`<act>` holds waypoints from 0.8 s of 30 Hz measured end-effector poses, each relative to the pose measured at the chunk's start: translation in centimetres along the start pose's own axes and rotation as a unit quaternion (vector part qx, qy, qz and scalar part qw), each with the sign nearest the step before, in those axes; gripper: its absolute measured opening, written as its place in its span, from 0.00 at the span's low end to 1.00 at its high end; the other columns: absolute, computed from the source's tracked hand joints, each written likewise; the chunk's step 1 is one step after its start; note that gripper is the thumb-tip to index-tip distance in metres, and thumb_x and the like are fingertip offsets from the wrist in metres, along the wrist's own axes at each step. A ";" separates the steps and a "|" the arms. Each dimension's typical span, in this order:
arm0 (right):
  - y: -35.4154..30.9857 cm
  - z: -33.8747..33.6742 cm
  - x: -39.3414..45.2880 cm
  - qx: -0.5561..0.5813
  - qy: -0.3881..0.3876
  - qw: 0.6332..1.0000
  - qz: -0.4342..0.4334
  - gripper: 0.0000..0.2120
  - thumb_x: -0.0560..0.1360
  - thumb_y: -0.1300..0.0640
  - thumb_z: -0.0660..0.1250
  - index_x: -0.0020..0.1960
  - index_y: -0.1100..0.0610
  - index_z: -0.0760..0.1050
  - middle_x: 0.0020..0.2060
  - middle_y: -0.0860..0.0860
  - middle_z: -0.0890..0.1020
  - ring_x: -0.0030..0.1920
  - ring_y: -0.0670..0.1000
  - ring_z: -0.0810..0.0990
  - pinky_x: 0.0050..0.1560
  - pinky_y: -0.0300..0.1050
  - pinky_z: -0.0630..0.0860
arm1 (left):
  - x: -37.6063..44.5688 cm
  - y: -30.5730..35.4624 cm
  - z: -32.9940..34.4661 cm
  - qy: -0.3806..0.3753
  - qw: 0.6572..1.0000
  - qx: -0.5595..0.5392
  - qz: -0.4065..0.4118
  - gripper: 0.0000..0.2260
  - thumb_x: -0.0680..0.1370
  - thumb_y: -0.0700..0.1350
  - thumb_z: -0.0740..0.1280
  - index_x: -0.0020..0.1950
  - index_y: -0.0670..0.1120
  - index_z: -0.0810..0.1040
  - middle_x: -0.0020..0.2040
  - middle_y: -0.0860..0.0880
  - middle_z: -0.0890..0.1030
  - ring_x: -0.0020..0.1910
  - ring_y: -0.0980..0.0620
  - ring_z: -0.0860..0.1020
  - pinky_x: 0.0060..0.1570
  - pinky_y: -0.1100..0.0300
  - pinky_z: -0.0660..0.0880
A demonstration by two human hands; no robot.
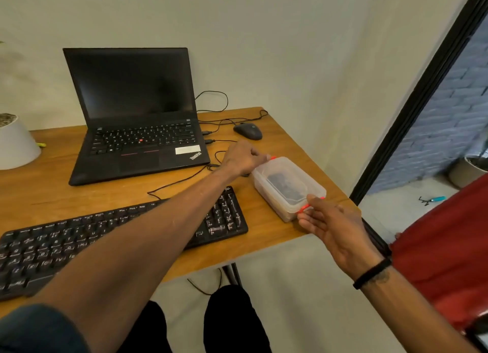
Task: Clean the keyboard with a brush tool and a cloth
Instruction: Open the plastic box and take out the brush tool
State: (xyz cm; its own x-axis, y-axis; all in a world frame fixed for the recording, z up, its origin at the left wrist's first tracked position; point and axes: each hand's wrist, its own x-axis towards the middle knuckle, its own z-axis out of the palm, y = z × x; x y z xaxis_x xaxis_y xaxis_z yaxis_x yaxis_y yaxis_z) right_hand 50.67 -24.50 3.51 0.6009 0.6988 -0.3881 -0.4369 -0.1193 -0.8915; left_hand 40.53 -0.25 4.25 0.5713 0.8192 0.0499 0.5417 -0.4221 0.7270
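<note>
Wooden desk (266, 236), keyboard (111, 236) lengthwise left-right, both hands' grip on box (287, 186) clips

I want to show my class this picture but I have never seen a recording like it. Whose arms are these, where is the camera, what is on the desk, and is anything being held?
The one picture comes from a camera worn on a person's head, looking down at their own bare arms. On the wooden desk lie a black keyboard, an open laptop, a mouse, cables and a white pot. Both hands are at a clear plastic box with orange clips: the left hand at its far end, the right hand at its near clip. Its lid is still on. No brush or cloth shows.
</note>
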 end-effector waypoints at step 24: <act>0.8 -2.4 0.6 -0.161 0.108 0.968 -0.158 0.11 0.75 0.48 0.76 0.52 0.53 0.82 0.49 0.56 0.85 0.48 0.54 0.86 0.46 0.52 0.85 | 0.2 0.1 0.6 0.022 1.000 -0.002 0.000 0.16 0.85 0.55 0.65 0.47 0.47 0.87 0.36 0.51 0.79 0.33 0.56 0.74 0.33 0.66 0.68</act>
State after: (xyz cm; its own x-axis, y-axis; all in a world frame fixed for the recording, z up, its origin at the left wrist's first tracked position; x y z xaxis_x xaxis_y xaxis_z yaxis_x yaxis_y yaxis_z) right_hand 52.31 -25.90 1.98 0.8116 0.5769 -0.0923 0.0021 -0.1608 -0.9870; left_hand 41.10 -0.39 3.90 0.5427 0.8361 0.0800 0.5402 -0.4203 0.7291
